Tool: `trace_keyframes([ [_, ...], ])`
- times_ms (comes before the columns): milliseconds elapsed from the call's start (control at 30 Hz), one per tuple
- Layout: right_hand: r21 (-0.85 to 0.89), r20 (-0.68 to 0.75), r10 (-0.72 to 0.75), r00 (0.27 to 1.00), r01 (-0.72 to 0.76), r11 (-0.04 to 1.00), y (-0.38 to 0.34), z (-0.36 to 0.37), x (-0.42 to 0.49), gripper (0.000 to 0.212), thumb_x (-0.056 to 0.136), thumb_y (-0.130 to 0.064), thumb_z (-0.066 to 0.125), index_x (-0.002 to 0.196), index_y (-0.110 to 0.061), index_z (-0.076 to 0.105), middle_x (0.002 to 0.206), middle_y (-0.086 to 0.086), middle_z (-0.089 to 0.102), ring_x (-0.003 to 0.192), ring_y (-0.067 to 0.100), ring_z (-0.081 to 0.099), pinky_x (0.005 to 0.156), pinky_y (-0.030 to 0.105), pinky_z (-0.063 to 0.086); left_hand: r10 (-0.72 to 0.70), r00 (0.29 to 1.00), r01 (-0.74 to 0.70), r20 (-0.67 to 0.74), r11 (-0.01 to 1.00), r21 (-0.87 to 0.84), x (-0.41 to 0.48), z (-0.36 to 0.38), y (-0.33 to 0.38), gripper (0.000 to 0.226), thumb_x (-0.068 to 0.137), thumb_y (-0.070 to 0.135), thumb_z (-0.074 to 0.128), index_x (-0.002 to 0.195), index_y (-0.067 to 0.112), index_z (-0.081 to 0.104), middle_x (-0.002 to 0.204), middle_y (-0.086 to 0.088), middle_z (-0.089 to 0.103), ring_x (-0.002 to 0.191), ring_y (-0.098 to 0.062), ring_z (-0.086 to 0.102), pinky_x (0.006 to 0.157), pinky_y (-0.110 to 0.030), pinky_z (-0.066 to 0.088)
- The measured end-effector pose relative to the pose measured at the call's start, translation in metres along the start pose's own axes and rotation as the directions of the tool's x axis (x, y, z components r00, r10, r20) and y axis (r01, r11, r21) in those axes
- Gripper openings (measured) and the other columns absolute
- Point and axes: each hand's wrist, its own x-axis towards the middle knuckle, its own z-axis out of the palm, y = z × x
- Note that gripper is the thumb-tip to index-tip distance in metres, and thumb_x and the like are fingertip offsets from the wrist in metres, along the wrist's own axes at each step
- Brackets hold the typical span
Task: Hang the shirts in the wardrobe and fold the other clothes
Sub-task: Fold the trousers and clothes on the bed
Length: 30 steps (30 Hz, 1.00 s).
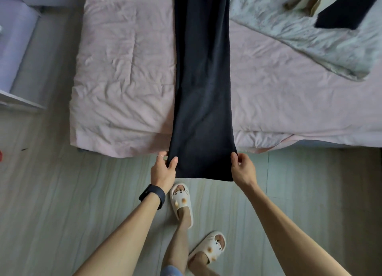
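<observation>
The left hand (163, 170) and right hand (244, 170) pinch the hem corners of the dark trousers (202, 79), which stretch toward 12 o'clock over the bed (124, 69).

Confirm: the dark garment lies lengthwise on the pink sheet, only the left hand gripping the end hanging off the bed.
Not only the left: the head view shows the left hand and the right hand each pinching a corner of that end. The dark garment does lie lengthwise on the pink sheet.
</observation>
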Motion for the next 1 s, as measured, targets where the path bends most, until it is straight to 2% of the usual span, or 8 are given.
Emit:
trace_keyframes([
  [233,0.092,-0.086,-0.117,0.989,0.125,0.988,-0.002,-0.042,-0.065,0.018,0.103,-0.037,0.051,0.105,-0.021,0.045,0.075,0.003,0.066,0.060,0.019,0.057,0.050,0.025,0.041,0.214,0.976,-0.208,-0.034,0.969,0.137,-0.065,-0.018,0.005,0.016,0.100,0.018,0.049,0.107,0.032,0.052,0.065,-0.004,0.053,0.058,-0.020,0.051,0.055,-0.034,0.039],
  [433,-0.020,-0.034,-0.160,0.987,0.160,0.987,0.012,-0.072,-0.134,0.013,0.101,-0.042,0.054,0.103,-0.031,0.049,0.073,0.002,0.066,0.065,0.026,0.063,0.056,0.036,0.052,0.070,0.991,-0.084,0.114,0.988,0.126,-0.132,-0.040,-0.004,0.024,0.097,0.012,0.052,0.105,0.032,0.063,0.086,0.005,0.063,0.073,-0.012,0.056,0.056,-0.009,0.038],
  [533,0.025,0.061,-0.213,0.975,0.212,0.977,0.006,-0.089,-0.173,0.014,0.103,-0.016,0.050,0.110,-0.028,0.053,0.084,0.003,0.067,0.070,0.027,0.060,0.052,0.016,0.043,0.037,0.963,-0.094,0.266,0.974,0.204,-0.164,-0.061,0.010,0.048,0.083,0.006,0.060,0.124,0.031,0.060,0.116,0.001,0.064,0.103,-0.016,0.061,0.077,-0.015,0.046],
  [633,0.005,0.130,-0.206,0.970,0.207,0.978,-0.015,-0.106,-0.180,0.029,0.094,-0.003,0.052,0.101,-0.026,0.067,0.100,-0.002,0.069,0.080,0.021,0.063,0.060,0.010,0.043,0.143,0.933,-0.299,0.330,0.820,0.488,-0.173,-0.080,0.032,0.062,0.081,0.002,0.060,0.136,0.027,0.050,0.131,0.004,0.050,0.121,-0.020,0.052,0.091,-0.032,0.048],
  [733,-0.126,0.253,-0.231,0.940,0.269,0.955,-0.052,-0.122,-0.170,0.061,0.078,0.001,0.062,0.134,-0.022,0.055,0.133,-0.001,0.048,0.112,0.016,0.052,0.086,0.019,0.045,0.362,0.891,-0.451,0.273,0.643,0.619,-0.158,-0.099,0.061,0.052,0.084,0.005,0.061,0.127,0.031,0.054,0.120,0.004,0.051,0.112,-0.025,0.057,0.085,-0.039,0.050],
  [833,-0.438,0.271,-0.460,0.845,0.534,0.723,-0.085,-0.131,-0.156,0.078,0.073,0.006,0.059,0.146,-0.008,0.036,0.132,0.012,0.033,0.113,0.029,0.043,0.095,0.033,0.045,0.542,0.810,-0.517,0.222,0.484,0.706,-0.143,-0.115,0.108,0.034,0.085,0.013,0.065,0.116,0.026,0.063,0.109,-0.002,0.057,0.106,-0.028,0.057,0.083,-0.039,0.046],
  [900,-0.619,0.197,-0.624,0.756,0.590,0.519,-0.116,-0.139,-0.141,0.063,0.075,0.007,0.061,0.135,-0.005,0.046,0.121,0.018,0.041,0.102,0.041,0.050,0.075,0.045,0.052,0.676,0.714,-0.549,0.182,0.379,0.745,-0.133,-0.128,0.152,0.022,0.080,0.020,0.076,0.101,0.020,0.069,0.103,-0.005,0.056,0.093,-0.030,0.057,0.073,-0.040,0.047],
  [1000,-0.706,0.133,-0.719,0.682,0.574,0.415,-0.163,-0.149,-0.113,0.037,0.078,0.002,0.067,0.112,-0.009,0.062,0.119,0.017,0.050,0.096,0.040,0.054,0.056,0.042,0.051,0.789,0.585,-0.568,0.187,0.235,0.789,-0.105,-0.137,0.193,0.026,0.068,0.021,0.087,0.085,0.013,0.069,0.092,-0.007,0.059,0.078,-0.031,0.059,0.061,-0.037,0.046],
])
